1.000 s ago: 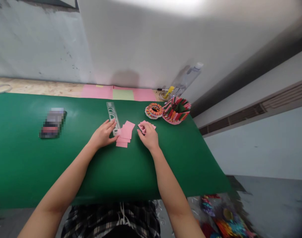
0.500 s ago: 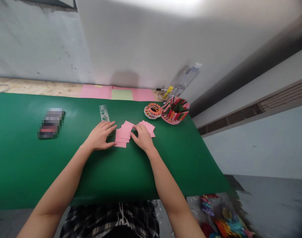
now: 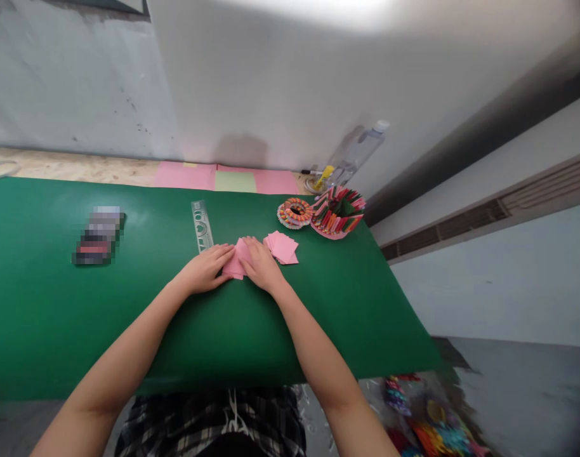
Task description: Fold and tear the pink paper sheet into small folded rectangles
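A small pile of pink paper squares [image 3: 231, 264] lies on the green tabletop between my two hands. My left hand [image 3: 205, 270] rests at the pile's left edge, fingers stretched out and thumb apart, the fingertips touching the paper. From the right, my right hand [image 3: 264, 265] lies partly over the same pile with its fingers extended and covers some of it. Just right of that hand is a second, fanned stack of pink squares [image 3: 284, 247]. A clear stencil ruler [image 3: 202, 225] lies beyond my left hand, its near end close to the fingers.
Folded-paper rings [image 3: 294, 212] and a round folded-paper piece [image 3: 337, 214] stand at the back right. Behind them are a yellow glue stick [image 3: 324, 176] and a clear bottle [image 3: 361, 152]. A blurred phone-like object [image 3: 99, 236] lies left. Pink sheets [image 3: 185, 176] line the wall.
My left hand has moved right, off the ruler, to the pile's edge. My right hand has shifted left onto the pile. The spread squares now lie closer together.
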The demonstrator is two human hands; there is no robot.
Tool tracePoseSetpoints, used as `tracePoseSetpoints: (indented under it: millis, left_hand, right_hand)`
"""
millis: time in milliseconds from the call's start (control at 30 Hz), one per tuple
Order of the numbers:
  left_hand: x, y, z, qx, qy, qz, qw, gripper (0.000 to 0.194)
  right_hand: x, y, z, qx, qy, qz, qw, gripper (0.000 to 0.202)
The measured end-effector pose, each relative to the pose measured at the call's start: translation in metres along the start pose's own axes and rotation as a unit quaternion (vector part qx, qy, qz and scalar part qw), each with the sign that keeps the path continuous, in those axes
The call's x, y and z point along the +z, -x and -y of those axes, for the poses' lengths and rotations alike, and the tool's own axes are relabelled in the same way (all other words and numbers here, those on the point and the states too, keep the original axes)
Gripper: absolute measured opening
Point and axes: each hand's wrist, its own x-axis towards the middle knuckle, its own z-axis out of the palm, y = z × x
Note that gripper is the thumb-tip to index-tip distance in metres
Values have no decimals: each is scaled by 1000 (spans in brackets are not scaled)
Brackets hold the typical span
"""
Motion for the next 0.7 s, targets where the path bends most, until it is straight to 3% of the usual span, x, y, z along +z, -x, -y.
tracePoseSetpoints:
  millis: [133, 400, 700]
  left_hand:
    - [4, -1, 1, -3, 7, -20, 1000, 55]
    - [4, -2, 2, 2, 12, -34, 999, 53]
    - [6, -4, 4, 11, 37, -48, 998, 49]
  right_hand:
    - [-7, 4, 7, 1, -36, -7, 999, 50]
    - [-6, -4, 9, 79, -129, -26, 988, 51]
    - [-18, -8, 22, 215, -74, 45, 973, 53]
